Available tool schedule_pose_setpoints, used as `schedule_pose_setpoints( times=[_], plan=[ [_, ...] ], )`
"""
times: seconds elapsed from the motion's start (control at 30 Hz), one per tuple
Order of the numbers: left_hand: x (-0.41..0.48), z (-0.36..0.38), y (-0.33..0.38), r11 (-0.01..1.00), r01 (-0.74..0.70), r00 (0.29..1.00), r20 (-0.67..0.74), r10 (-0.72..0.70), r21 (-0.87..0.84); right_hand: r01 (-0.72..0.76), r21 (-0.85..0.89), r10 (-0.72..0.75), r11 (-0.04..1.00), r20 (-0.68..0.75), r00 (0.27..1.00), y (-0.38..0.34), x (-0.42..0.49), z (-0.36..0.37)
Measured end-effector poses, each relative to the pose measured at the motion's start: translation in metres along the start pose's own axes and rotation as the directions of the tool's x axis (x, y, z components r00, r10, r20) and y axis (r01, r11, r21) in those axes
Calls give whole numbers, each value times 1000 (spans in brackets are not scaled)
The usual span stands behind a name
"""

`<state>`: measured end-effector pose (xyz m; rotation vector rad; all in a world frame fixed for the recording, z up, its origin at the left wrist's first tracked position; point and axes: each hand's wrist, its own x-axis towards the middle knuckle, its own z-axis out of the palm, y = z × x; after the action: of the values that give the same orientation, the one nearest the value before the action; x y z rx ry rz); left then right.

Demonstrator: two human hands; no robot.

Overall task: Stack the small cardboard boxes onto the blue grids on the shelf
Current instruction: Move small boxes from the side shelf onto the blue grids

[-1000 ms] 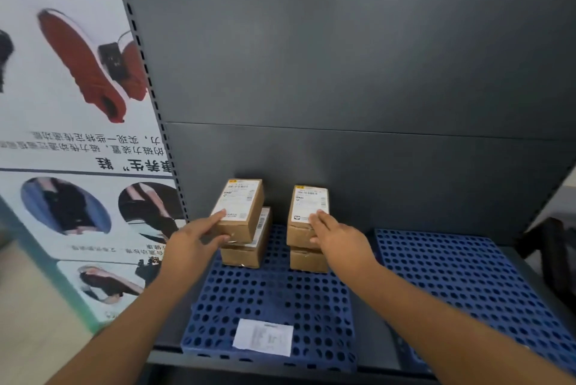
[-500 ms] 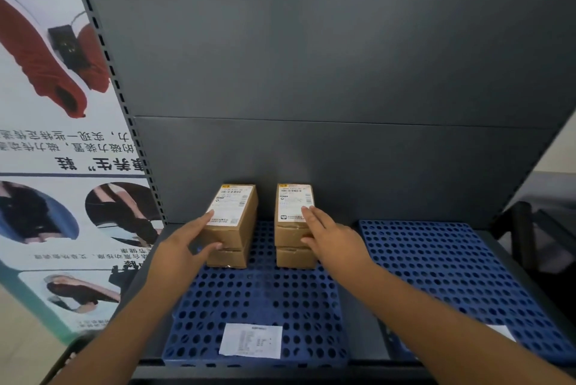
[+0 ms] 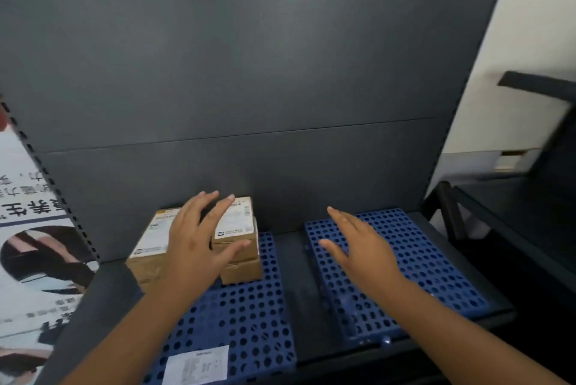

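Two stacks of small cardboard boxes stand at the back of the left blue grid (image 3: pixel 249 316). The left stack (image 3: pixel 149 247) and the right stack (image 3: pixel 238 247) each have two boxes with white labels on top. My left hand (image 3: pixel 196 247) hovers open with spread fingers in front of both stacks, holding nothing and hiding part of them. My right hand (image 3: pixel 358 247) is open above the left part of the right blue grid (image 3: pixel 436 266), which carries no boxes.
A dark grey back panel (image 3: pixel 249 72) closes the shelf behind the grids. A white paper slip (image 3: pixel 196 366) lies at the left grid's front edge. A printed poster (image 3: pixel 31 260) hangs at the left. Dark shelving (image 3: pixel 530 213) stands to the right.
Both hands have let go of the top boxes. My left hand lifted off in front of the stacks, my right hand moved right over the other grid. The view swung right.
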<state>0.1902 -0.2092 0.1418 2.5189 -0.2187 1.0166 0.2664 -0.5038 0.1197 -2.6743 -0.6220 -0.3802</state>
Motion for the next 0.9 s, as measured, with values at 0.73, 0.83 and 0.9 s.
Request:
schedule_pose_setpoints(
  times=[0.73,0.83,0.9],
  plan=[
    [29,284,453,724,-190,770,356,529,-664,-782,-283,723,556,-299,622,351,-344,-247],
    [17,314,509,670,-152,714,388,583,-726,-838,-303,764,453,-353,540,380,-387,-264],
    [8,333,540,628,-76,671,426,607,-775,-864,-312,791,394,-363,492,395,-408,-273]
  ],
)
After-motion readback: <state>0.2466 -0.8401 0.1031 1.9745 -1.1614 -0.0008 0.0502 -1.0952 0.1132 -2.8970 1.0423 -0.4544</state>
